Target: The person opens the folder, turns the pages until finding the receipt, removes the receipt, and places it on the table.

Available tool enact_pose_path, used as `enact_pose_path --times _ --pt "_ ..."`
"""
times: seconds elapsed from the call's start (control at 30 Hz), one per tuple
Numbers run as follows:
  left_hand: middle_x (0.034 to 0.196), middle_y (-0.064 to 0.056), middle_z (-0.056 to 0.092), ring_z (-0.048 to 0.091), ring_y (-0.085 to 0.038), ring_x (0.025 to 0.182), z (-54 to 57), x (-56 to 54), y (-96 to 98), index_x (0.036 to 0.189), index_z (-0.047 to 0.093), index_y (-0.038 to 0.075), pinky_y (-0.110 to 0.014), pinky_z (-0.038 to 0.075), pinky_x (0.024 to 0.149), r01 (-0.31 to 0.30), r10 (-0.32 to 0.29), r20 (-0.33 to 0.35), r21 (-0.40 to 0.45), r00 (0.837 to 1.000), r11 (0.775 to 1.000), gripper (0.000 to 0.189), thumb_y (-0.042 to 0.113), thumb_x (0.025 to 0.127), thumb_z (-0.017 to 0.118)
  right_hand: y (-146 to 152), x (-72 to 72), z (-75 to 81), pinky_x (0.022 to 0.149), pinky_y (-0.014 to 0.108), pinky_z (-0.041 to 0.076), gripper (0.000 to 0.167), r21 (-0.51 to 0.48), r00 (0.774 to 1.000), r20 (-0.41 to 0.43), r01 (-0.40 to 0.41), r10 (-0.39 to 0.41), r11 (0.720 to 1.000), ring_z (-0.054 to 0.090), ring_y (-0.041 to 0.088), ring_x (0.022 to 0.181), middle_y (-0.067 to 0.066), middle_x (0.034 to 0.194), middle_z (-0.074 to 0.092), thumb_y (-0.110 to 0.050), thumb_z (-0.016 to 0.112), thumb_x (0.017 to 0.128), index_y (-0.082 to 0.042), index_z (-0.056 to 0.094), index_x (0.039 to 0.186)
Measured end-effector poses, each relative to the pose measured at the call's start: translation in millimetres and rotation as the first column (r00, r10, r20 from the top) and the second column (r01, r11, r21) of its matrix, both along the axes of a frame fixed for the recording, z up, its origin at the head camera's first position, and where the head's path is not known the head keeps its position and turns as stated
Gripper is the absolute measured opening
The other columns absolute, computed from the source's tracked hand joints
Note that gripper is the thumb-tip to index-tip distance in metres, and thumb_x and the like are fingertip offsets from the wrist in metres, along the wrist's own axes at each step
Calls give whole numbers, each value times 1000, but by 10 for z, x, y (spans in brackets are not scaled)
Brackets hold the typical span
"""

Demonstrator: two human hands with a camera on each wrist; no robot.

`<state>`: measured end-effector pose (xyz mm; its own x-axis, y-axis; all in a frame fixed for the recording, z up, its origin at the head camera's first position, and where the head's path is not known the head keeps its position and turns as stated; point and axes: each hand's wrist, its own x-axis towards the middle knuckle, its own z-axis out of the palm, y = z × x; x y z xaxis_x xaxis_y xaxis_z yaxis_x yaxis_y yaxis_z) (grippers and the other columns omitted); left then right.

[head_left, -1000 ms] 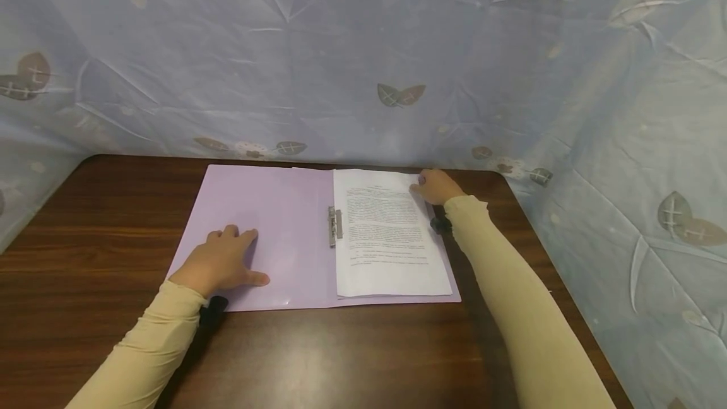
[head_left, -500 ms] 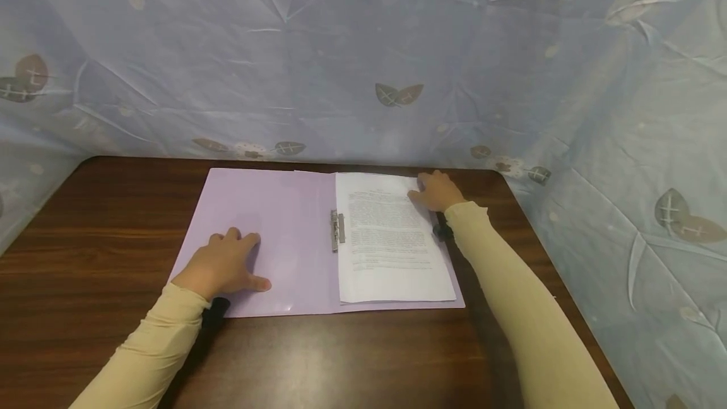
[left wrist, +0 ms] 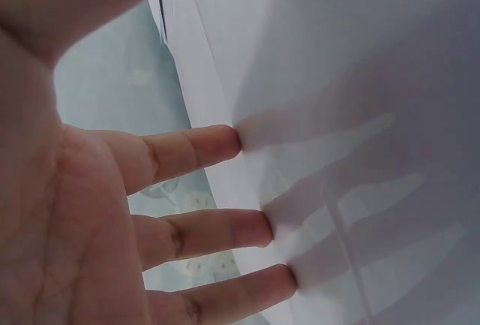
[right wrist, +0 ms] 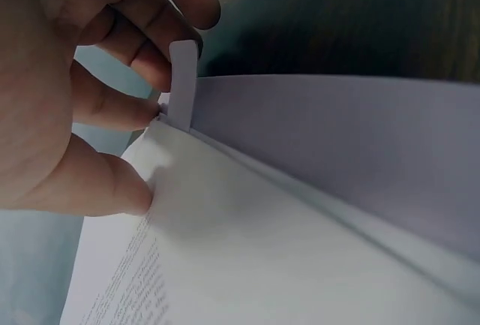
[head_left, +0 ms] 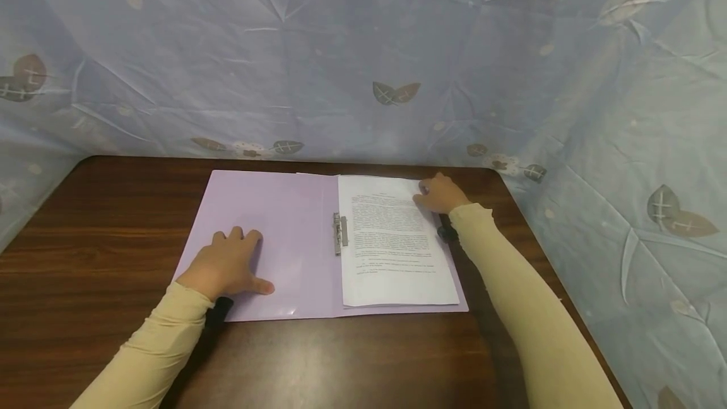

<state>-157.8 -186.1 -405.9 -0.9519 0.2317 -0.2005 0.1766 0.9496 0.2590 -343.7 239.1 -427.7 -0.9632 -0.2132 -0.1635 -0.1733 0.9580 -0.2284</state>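
A blue-grey leaf-patterned cloth [head_left: 341, 36] hung behind a dark brown wooden table [head_left: 341, 358], where a pale purple folder [head_left: 284, 207] lay spread flat. White printed papers [head_left: 397, 276] lay on its right side, their left edge beside a metal clip [head_left: 337, 234]. The left hand [head_left: 227, 264] had its fingers stretched apart, gripping nothing, fingertips touching the folder's left cover. The right hand [head_left: 443, 194] pinched the papers' far right corner between thumb and forefinger, other fingers curled near a small pale tab [right wrist: 182, 85] standing up there.
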Motion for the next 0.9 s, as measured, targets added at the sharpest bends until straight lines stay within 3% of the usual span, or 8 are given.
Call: enact_pose_path --times 0.2,0.43,0.73,0.83,0.9 --pt "123 -36 54 54 -54 105 -24 -13 -12 141 52 -7 -67 52 82 4 -4 3 0 1000 1000 106 57 66 93 -29 23 -9 113 56 40 52 -16 1000 -22 17 -17 1000 52 42 134 24 143 59 -28 64 98 1 61 141" --pt "123 -35 53 54 -53 106 -43 -4 -3 142 52 -6 -66 52 82 9 -9 6 -3 1000 1000 106 57 67 92 13 6 -32 109 54 45 48 -82 1000 -14 15 -16 996 59 40 127 21 138 64 -24 66 97 2 62 137" --pt "121 -35 53 54 -53 106 -23 4 4 142 52 -7 -66 52 82 8 -8 15 -6 1000 1000 107 57 66 92 19 -43 -14 114 55 40 72 -179 988 86 139 -126 974 53 42 132 29 148 50 -14 64 94 10 33 154" --pt "122 -36 53 54 -54 107 -7 12 2 142 52 -6 -67 52 83 -1 1 13 -3 1000 1000 107 57 66 92 8 -39 56 108 53 46 61 -219 990 67 139 -127 966 57 39 122 27 140 57 -14 64 94 10 45 147" --pt "123 -37 53 54 -54 107 -1 16 -2 142 52 -6 -67 52 83 -7 7 11 0 1000 1000 107 57 65 93 12 -31 113 98 50 50 47 -247 991 52 133 -123 960 60 36 110 24 128 63 -16 64 95 7 57 135"
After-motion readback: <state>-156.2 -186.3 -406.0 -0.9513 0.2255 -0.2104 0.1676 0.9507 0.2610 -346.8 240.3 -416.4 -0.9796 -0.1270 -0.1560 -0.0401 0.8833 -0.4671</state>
